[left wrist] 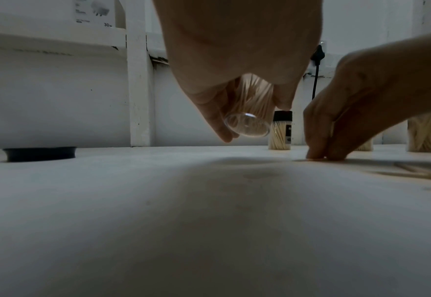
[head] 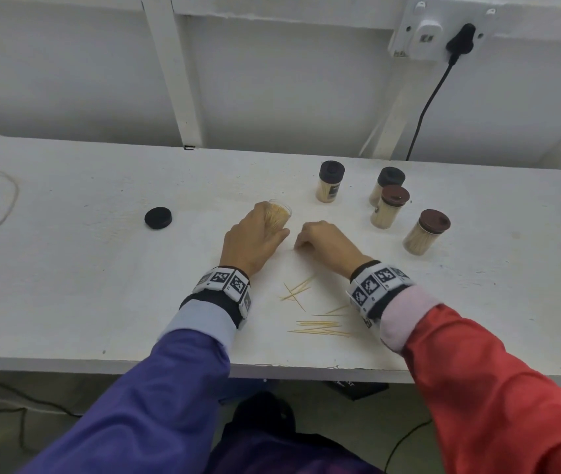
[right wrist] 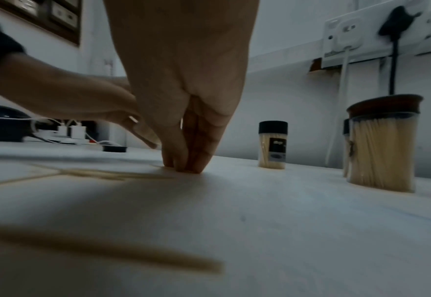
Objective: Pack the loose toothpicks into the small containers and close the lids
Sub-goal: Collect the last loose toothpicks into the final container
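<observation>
A round black plastic lid (head: 158, 217) lies flat on the white table (head: 67, 268), well left of the hands. The left hand (head: 253, 242) curls its fingers (left wrist: 216, 120) and thumb round an uncapped clear plastic container of toothpicks (head: 279, 213), lifted clear of the table and tilted, its mouth facing up and away. The right hand (head: 327, 244) has its fingertips (right wrist: 183, 160) bunched and pressed to the tabletop; whether they pinch a toothpick cannot be told. Loose wooden toothpicks (head: 316, 328) lie scattered between the wrists, mostly pointing left-right. Four capped toothpick containers (head: 388, 206) stand upright to the right.

left hand (head: 253, 242) curled (raised), right hand (head: 327, 242) fingertips (right wrist: 183, 162) bunched, pressing down
</observation>
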Motion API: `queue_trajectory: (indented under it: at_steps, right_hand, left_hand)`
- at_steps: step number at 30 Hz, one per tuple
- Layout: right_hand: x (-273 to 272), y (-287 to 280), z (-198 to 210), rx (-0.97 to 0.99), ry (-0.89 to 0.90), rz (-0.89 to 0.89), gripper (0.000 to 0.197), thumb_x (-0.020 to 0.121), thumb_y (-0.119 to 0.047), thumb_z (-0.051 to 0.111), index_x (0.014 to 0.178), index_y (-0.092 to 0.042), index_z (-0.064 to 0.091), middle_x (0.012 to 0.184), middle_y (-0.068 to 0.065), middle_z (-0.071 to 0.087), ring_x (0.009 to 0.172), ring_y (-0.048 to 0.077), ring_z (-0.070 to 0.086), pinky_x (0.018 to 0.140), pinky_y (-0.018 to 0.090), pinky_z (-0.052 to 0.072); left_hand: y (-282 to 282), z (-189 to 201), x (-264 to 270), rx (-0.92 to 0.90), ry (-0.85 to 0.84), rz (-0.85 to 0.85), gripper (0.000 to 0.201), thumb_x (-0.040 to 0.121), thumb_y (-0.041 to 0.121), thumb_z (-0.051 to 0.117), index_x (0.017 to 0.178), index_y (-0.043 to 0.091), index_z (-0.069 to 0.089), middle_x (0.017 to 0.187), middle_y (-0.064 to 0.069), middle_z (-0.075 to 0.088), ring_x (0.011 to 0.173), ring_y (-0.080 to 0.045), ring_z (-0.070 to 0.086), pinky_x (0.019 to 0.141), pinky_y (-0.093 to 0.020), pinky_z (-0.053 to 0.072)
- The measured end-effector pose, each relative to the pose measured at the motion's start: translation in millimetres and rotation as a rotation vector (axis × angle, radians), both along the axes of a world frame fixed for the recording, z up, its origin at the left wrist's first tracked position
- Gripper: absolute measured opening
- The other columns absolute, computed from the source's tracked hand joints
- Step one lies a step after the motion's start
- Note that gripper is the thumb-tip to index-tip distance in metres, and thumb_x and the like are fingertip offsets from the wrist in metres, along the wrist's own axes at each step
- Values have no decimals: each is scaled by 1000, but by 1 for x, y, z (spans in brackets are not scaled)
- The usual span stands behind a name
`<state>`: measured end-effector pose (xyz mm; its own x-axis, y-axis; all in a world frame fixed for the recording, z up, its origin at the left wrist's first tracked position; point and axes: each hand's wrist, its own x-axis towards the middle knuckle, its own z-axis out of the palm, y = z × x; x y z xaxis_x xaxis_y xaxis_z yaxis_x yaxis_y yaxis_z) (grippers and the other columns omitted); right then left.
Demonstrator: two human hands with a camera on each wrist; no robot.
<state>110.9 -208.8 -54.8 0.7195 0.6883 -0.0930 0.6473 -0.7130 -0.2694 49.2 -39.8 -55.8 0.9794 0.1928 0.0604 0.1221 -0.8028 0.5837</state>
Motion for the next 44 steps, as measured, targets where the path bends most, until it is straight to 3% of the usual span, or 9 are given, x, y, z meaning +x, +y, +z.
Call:
queue_trajectory:
  at_steps: [5,8,12,19,28,32,38,41,44]
  right_hand:
    - [-33,-7,1,15,43,140,24,86,-2,57,97,-11,76,98,5,66,89,25,61,76,32,46]
    - [-49,-13,3,9,80,143,19,90,-19,58,98,-11,74,98,5,62,91,22,58,76,36,47]
    - [-60,-10,5,-32,139,106,37,81,-40,72,104,-11,68,100,1,57,88,12,47,76,34,45]
    - [-58,-9,10,-37,102,178,12,85,-11,65,90,-16,75,89,-2,69,78,14,55,73,33,48]
    - [-52,-58,22,-108,126,153,8,87,-13,64,89,-16,72,83,-10,60,73,6,47,68,21,38]
    - [-59,-79,18,-71,175,84,8,87,-11,66,91,-14,72,90,-3,67,77,7,53,66,10,35]
    - [-75,-78,11,-16,200,45,11,88,-10,64,94,-10,73,93,1,69,84,14,60,74,20,43]
    - [-82,-77,12,18,207,23,17,90,-27,66,95,-11,71,92,-1,64,81,14,57,73,26,45]
    - [-90,-76,14,-41,266,0,46,72,-52,78,96,-17,59,91,-6,53,80,12,50,69,26,42]
  left_hand:
    - [0,-1,1,12,7,-7,61,90,50,58,136,15,37,123,-7,61,107,-36,58,87,-40,46]
    - [0,-1,1,13,8,-12,61,90,50,58,136,15,37,120,-7,61,105,-35,58,86,-40,46]
    - [0,-2,1,20,11,-20,61,90,50,58,136,15,37,119,-6,62,104,-33,59,84,-39,46]
    - [0,-2,-1,21,24,-25,61,90,49,59,136,15,38,117,-7,62,105,-34,58,86,-39,45]
    - [0,-1,-1,24,37,-34,61,90,50,58,136,15,38,116,-7,62,104,-33,58,86,-39,46]
    - [0,-1,0,27,44,-39,61,90,50,59,135,15,38,116,-7,62,103,-33,58,86,-39,46]
    - [-1,-2,0,40,54,-50,60,90,50,59,134,14,39,115,-7,62,103,-32,58,83,-37,43]
    - [0,-2,1,45,55,-49,60,90,50,59,134,14,39,116,-8,62,104,-33,58,83,-38,43]
    - [0,-2,1,48,50,-51,61,90,50,59,134,14,39,117,-9,62,104,-34,58,84,-39,44]
